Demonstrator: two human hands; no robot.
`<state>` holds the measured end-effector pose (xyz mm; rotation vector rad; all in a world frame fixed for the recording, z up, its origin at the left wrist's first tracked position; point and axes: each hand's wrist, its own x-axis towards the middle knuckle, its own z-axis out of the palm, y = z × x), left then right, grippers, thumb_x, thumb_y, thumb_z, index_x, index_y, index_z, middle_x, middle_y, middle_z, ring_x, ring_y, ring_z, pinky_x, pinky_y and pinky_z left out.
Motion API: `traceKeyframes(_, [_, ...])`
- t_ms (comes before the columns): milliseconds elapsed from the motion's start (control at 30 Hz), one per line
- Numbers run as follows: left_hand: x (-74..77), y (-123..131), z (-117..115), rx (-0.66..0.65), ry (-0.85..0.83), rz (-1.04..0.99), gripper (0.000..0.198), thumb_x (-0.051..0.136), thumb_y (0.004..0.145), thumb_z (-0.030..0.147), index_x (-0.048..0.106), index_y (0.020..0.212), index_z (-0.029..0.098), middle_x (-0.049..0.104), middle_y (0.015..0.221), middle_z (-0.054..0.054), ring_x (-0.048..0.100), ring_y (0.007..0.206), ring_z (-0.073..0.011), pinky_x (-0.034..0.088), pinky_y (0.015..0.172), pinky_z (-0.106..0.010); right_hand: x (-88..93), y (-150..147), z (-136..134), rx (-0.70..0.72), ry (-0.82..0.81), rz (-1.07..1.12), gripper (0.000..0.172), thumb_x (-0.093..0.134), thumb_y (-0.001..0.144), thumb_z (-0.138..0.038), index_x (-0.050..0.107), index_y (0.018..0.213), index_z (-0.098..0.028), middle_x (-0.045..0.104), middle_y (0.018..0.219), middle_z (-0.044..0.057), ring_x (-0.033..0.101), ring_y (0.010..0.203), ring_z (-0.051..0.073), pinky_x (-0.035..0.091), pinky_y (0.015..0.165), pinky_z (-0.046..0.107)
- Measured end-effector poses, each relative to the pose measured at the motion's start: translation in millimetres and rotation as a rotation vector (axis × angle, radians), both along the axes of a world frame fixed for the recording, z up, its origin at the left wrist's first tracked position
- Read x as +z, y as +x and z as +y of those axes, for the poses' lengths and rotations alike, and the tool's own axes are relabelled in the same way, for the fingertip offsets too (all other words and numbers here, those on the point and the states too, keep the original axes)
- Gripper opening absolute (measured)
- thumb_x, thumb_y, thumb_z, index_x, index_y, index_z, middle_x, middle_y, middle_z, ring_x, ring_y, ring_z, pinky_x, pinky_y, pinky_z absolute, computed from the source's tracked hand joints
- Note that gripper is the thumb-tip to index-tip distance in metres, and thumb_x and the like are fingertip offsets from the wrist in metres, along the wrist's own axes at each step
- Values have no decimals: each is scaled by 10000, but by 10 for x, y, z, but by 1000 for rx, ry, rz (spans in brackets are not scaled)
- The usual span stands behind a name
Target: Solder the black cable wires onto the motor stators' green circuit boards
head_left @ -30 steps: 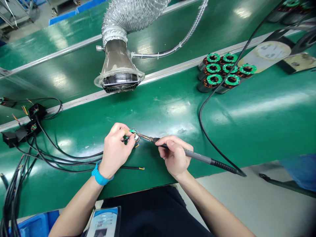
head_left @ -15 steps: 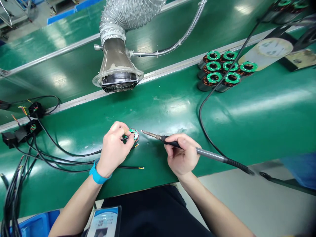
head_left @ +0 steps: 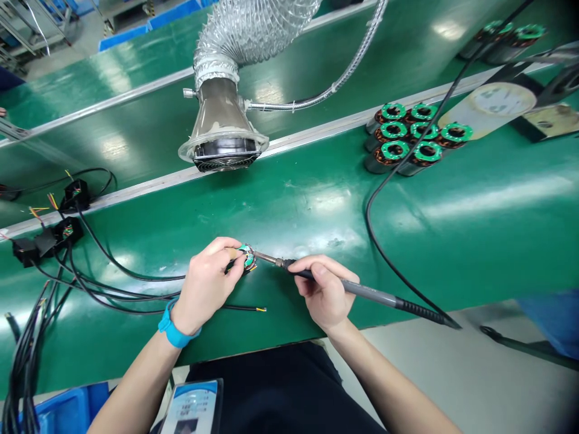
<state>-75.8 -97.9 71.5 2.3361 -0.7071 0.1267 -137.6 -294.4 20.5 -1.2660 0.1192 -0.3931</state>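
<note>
My left hand (head_left: 210, 274), with a blue band at the wrist, pinches at a small round part with a green circuit board (head_left: 248, 258) just above the green bench. Its fingers cover the part's left side, and what exactly they grip there is hard to make out. In my right hand (head_left: 328, 292) is a soldering iron (head_left: 368, 292), held like a pen. The iron's metal tip meets the right edge of the round part. A black cable with bared coloured wire ends (head_left: 246, 308) lies just below my left hand.
A fume extractor nozzle (head_left: 224, 123) hangs behind my hands. Several motor stators (head_left: 393, 150) with green rings stand at the back right, crossed by the iron's cord (head_left: 373, 232). Black housings (head_left: 67, 230) and a cable bundle (head_left: 29, 355) lie at the left.
The soldering iron in my right hand has moved left, and its tip has gone from beside the round part to its edge. My left hand keeps its pinch; the view has shifted slightly.
</note>
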Motion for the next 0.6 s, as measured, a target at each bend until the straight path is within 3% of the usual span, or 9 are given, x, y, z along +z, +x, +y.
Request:
traceKeyframes(200, [75,45,-21,-46,74,6,158,666,962,95,739,832,148,749,1022,-62,699,759,-119,530,609,-223,10,17,4,40,-45,21,313,549,1014,-280,796,860,-164,576,540,-9,500,400,104,320,386,196])
traceKeyframes(600, [100,-2,-64,-37,222,-35,169,636,992,111,729,851,118,732,1042,-65,676,719,-127,541,651,-276,18,1,10,25,-109,-25,318,516,1031,-244,787,883,-168,565,537,-26,479,406,92,352,426,212])
